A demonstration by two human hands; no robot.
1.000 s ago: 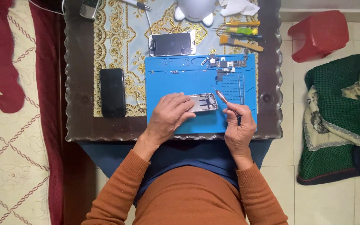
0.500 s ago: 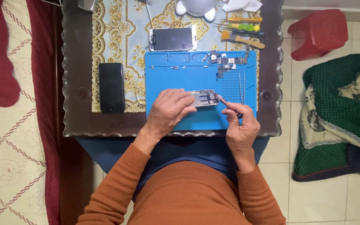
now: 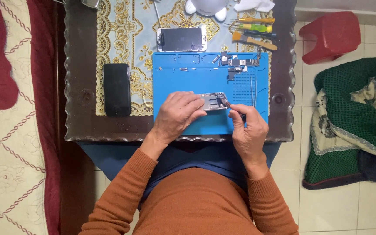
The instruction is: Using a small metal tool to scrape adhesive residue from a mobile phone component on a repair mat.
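Observation:
An opened phone body (image 3: 214,102) lies on a blue work mat (image 3: 183,78) on the glass-topped table. My left hand (image 3: 177,115) rests over the phone body's left end and holds it down. My right hand (image 3: 249,130) grips a thin dark tool (image 3: 225,102) whose tip touches the phone body's right end. Small loose phone parts (image 3: 236,63) sit at the mat's far right corner. Beyond the mat lies a detached phone screen (image 3: 182,39) with a white frame.
A black phone (image 3: 117,89) lies left of the mat on a patterned cloth. Screwdrivers and a brush (image 3: 253,32) lie at the back right. A red stool (image 3: 330,35) and a green blanket (image 3: 357,117) are on the tiled floor to the right. A red-edged mattress (image 3: 9,130) lies left.
My right hand has shifted left and lowered the tool, so its tip now touches the phone body. My left hand stays on the phone body.

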